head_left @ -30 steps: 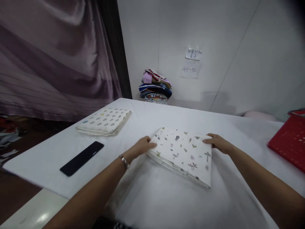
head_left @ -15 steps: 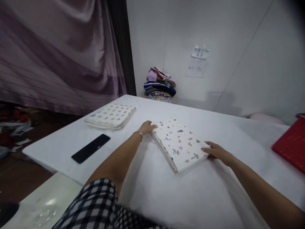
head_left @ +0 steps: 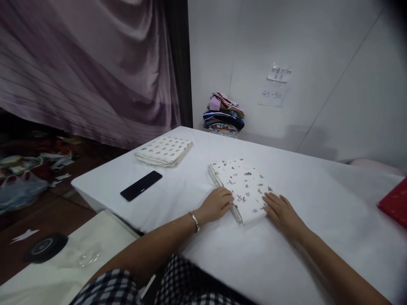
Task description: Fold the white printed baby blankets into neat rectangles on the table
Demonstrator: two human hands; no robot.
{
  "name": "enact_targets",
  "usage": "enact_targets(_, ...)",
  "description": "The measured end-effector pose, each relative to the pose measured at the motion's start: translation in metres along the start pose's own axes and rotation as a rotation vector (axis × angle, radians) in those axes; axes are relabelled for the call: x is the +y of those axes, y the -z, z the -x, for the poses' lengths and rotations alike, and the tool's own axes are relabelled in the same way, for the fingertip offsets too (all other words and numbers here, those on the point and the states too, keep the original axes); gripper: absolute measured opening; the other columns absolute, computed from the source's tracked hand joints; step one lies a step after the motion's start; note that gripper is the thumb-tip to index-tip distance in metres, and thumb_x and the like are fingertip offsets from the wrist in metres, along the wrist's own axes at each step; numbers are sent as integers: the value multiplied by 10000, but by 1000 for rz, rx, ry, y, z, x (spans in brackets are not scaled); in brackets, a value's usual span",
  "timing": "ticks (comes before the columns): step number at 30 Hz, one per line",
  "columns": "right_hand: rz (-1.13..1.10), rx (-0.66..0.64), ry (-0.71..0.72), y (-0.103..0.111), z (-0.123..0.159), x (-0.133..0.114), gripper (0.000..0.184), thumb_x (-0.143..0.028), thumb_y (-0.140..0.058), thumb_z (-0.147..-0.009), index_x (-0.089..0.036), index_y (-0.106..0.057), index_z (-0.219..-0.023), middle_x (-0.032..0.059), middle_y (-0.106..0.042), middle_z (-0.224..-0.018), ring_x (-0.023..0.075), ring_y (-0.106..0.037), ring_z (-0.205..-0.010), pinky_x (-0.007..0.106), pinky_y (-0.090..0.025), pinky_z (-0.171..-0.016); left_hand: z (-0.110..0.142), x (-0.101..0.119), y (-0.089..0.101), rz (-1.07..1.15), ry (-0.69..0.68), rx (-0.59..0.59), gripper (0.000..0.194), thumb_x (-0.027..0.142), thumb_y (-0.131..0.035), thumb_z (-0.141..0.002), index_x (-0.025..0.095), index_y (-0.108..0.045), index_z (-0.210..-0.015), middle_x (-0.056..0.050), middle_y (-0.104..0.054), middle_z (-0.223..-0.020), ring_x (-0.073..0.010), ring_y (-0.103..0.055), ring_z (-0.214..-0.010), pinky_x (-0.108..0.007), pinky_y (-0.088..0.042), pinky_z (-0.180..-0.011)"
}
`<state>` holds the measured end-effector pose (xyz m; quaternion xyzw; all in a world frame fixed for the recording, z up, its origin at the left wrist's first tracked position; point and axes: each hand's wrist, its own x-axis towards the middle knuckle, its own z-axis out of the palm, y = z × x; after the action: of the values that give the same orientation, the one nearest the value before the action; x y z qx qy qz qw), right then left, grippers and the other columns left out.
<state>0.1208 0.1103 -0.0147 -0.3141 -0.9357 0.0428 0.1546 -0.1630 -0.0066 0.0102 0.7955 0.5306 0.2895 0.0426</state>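
Note:
A folded white cloth [head_left: 246,182] printed with small palm trees and other motifs lies flat on the white table, its layered folds showing along the left edge. My left hand [head_left: 216,205] is at that edge, fingers curled over the layers; its thumb is hard to see. On the cloth's right edge rests my right hand [head_left: 284,213], fingers stretched out and flat, pressing on the fabric. Farther left is a second folded cloth [head_left: 165,151] with grey heart-like prints, apart from both hands.
A black phone [head_left: 141,185] lies on the white table [head_left: 318,190] at left. Folded fabrics [head_left: 224,115] are stacked by the wall. Something red [head_left: 394,203] sits at the right edge. A black round object [head_left: 46,248] is on the lower pale surface [head_left: 104,237].
My left hand has slid from the cloth's far left corner down its left side toward me. My right hand now lies flatter on the right edge. The view has shifted left.

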Motion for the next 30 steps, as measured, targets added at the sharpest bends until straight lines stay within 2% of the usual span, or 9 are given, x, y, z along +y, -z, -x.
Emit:
enact_targets(3, -12, 62, 44, 6, 4, -5, 431, -421, -383, -925, -228, -517, -1287, 78, -456, -1374, 254, -351, -1308, 518, -258, -1073, 8, 4, -4, 19, -5, 23, 256, 265, -413, -907, 185, -591, -1072, -98, -597, -1094, -199, -508, -1066, -374, -407, -933)
enact_targets(7, -44, 124, 238, 10, 5, -34, 447, -346, -413, -930, -261, -409, -1369, 54, -398, -1417, 230, -304, -1335, 500, -265, -1083, 7, -2, 0, 46, -24, 38, 237, 276, -431, -906, 189, -614, -1029, -84, -620, -1065, -184, -525, -1040, -352, -418, -928)
enact_targets(11, -43, 29, 411, 2, 4, -71, 547, -311, -416, -933, -258, -237, -1448, 47, -331, -1454, 217, -248, -1358, 489, -265, -1092, -12, -16, 3, 25, 18, 137, 219, 269, -439, -904, 189, -637, -953, -52, -661, -963, -162, -565, -953, -324, -442, -894)
enact_targets(13, -14, -19, 454, -6, 4, -83, 601, -321, -427, -928, -232, -172, -1465, 55, -311, -1462, 220, -233, -1363, 488, -274, -1091, -28, -29, 5, -28, 84, 194, 204, 254, -461, -888, 182, -642, -948, -54, -664, -992, -167, -566, -977, -329, -431, -919)
enact_targets(15, 17, -32, 459, -14, 6, -89, 638, -326, -436, -921, -213, -133, -1472, 64, -286, -1472, 224, -225, -1365, 486, -281, -1089, -45, -45, 8, -103, 181, 191, 216, 249, -479, -872, 173, -633, -1003, -71, -641, -1099, -185, -538, -1067, -348, -396, -975)
enact_targets(18, 52, -25, 437, -21, 10, -89, 643, -316, -432, -921, -205, -121, -1473, 60, -248, -1486, 222, -201, -1373, 483, -281, -1092, -65, -69, 11, -210, 405, 94, 331, 303, -479, -870, 168, -559, -1161, -96, -521, -1310, -224, -415, -1245, -413, -298, -1060)
enact_targets(21, 50, -21, 437, -23, 12, -88, 635, -313, -433, -921, -209, -134, -1472, 53, -239, -1489, 221, -194, -1375, 478, -282, -1093, -69, -86, 7, -238, 569, 35, 367, 346, -438, -885, 174, -521, -1198, -104, -485, -1349, -251, -371, -1284, -492, -252, -1067)
enact_targets(26, -12, -14, 438, -22, 10, -88, 642, -299, -450, -913, -215, -144, -1470, 57, -259, -1482, 225, -198, -1374, 484, -271, -1095, -59, -93, -5, -223, 604, 82, 377, 314, -370, -907, 177, -477, -1241, -92, -450, -1381, -229, -336, -1306, -473, -254, -1067)
enact_targets(30, -30, -45, 430, -20, 10, -89, 637, -289, -448, -911, -211, -152, -1469, 55, -251, -1485, 227, -190, -1376, 494, -258, -1100, -61, -97, -7, -160, 615, 87, 375, 311, -395, -899, 192, -485, -1243, -73, -438, -1395, -204, -310, -1325, -409, -236, -1092)
